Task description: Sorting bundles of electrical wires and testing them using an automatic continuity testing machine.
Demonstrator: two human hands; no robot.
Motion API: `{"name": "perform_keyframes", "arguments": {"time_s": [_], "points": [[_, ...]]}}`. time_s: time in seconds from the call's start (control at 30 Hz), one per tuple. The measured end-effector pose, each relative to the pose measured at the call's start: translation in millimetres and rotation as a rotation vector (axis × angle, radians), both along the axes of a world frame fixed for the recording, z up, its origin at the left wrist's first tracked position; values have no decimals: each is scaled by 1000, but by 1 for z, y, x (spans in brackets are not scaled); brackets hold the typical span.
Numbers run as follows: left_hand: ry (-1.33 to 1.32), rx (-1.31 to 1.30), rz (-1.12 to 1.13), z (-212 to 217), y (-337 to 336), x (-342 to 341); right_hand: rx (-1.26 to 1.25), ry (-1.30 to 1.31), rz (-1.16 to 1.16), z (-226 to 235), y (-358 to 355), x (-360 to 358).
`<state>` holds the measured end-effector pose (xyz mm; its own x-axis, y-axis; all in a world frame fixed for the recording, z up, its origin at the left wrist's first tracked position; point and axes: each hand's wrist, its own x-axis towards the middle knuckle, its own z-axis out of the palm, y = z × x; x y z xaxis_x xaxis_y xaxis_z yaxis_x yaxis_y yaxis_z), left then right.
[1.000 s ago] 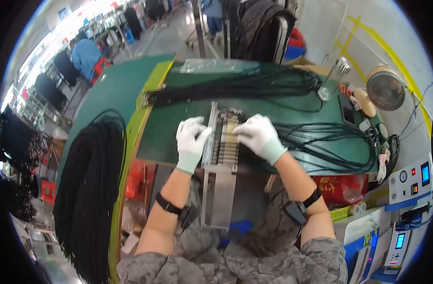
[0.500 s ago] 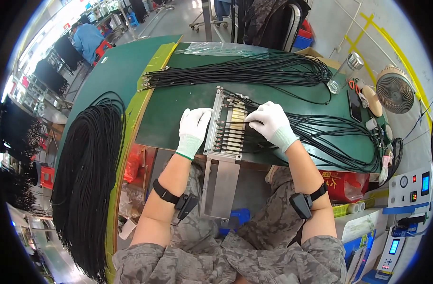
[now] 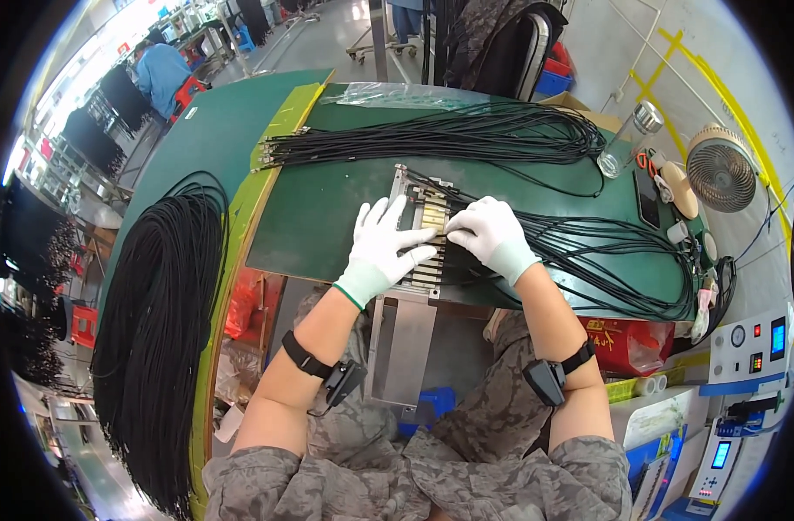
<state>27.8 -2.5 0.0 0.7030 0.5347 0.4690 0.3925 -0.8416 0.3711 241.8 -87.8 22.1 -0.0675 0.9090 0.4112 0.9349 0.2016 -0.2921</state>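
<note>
A metal fixture [image 3: 398,187] with a row of pale slots lies across the front of the green table, black cables running into it from the right. My left hand [image 3: 379,247], in a white glove, rests over the fixture's left side. Its fingers are spread, and the thumb and forefinger reach across the slots. On the opposite side my gloved right hand [image 3: 497,239] pinches a black cable at the fixture's right edge. The two hands' fingertips nearly meet there. The cable end between them is mostly hidden by the fingers.
Loose black cables [image 3: 605,233] trail right from the fixture. A long cable bundle [image 3: 431,135] lies behind it; another [image 3: 162,330] hangs at the left. At the right stand a glass bottle [image 3: 633,136], a phone [image 3: 647,197] and a fan [image 3: 721,169]. A person in blue [image 3: 161,76] sits far left.
My left hand has moved right, from beside the fixture to over its slots, and its fingers have spread. My right hand has shifted slightly left and stays pinched at the fixture's edge.
</note>
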Motion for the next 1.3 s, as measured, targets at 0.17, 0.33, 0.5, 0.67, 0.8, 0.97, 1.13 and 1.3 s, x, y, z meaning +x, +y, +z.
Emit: {"name": "perform_keyframes", "arguments": {"time_s": [0.17, 0.33, 0.5, 0.67, 0.8, 0.97, 1.13, 1.3], "points": [[169, 21, 27, 10, 3, 6, -41, -151, -238, 9, 9, 10], [54, 67, -13, -13, 9, 1, 58, -237, -269, -7, 17, 5], [61, -18, -46, -11, 3, -2, 16, -208, -283, -8, 14, 0], [-29, -69, 2, -11, 4, 0, 160, -148, -312, -5, 18, 7], [-339, -270, 50, -10, 11, -2, 111, 198, -160, 3, 10, 0], [-519, -334, 67, -6, 12, 3, 164, 157, 41, 11, 8, -11], [-485, -121, -79, 2, 12, 3, 161, 199, 125, 11, 10, -44], [-507, -142, -86, 1, 11, 2, 179, 236, 90, 17, 12, -49]]}}
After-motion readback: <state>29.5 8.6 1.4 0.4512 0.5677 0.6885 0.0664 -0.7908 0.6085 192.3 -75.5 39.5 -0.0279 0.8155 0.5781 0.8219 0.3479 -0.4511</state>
